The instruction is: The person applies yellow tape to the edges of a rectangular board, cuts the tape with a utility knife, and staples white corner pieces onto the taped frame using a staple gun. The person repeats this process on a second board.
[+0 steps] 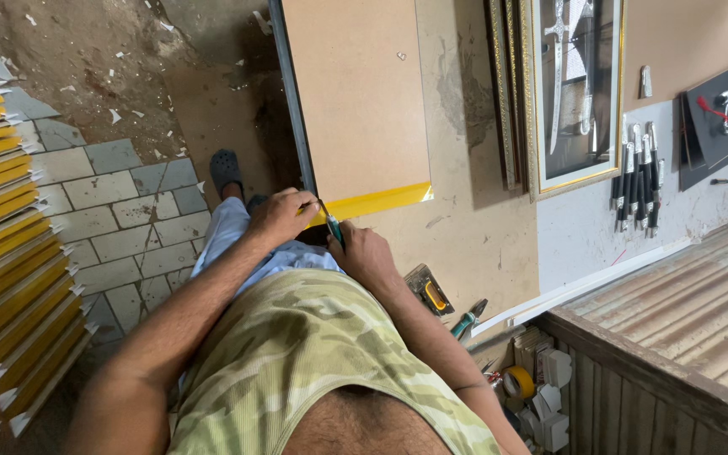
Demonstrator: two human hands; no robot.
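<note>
His left hand [278,217] was pinching the yellow strip [377,202] at the brown board's [355,101] bottom edge, while his right hand [362,254] was closed round a green-handled knife [334,227] there. Honestly I'd go slow, blade flat along that edge.

Yellow strip [378,202] edges tan board [355,93]; camouflage-green vest [313,354].

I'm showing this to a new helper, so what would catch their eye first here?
Mid-frame, the left hand presses a glossy yellow strip on a brown board, while the right hand holds a green-handled tool beside it. Stacked yellow strips fill the left edge; a framed sword leans upper right.
</note>
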